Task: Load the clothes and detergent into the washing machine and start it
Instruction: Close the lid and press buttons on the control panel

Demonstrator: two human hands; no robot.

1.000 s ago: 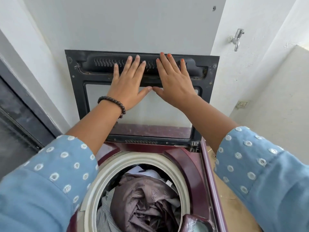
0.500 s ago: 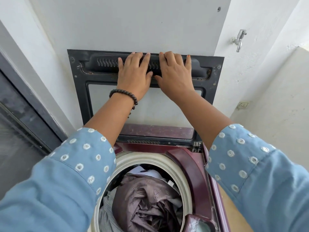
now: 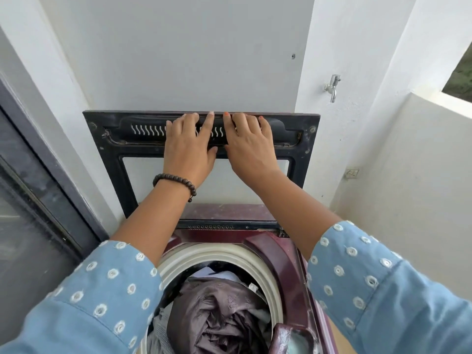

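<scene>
The maroon top-loading washing machine (image 3: 270, 249) stands below me with its black-framed lid (image 3: 107, 154) raised upright against the wall. Brown and grey clothes (image 3: 219, 312) fill the drum inside the cream rim (image 3: 229, 254). My left hand (image 3: 189, 146), with a bead bracelet on the wrist, lies flat on the lid's upper bar. Its fingertips reach the lid's top edge. My right hand (image 3: 249, 146) lies flat beside it, its fingertips at the same edge. A maroon detergent compartment (image 3: 293, 341) shows at the bottom right of the opening.
A grey wall rises directly behind the lid. A dark-framed glass door (image 3: 33, 200) stands at the left. A metal tap (image 3: 332, 88) juts from the white wall at the right, with a wall socket (image 3: 352, 172) lower down and a low white parapet (image 3: 421, 162) beyond.
Both hands have slid up the lid from the vented bar to its top edge, and their fingers have stretched out. The lid stays upright. My head has moved back a little.
</scene>
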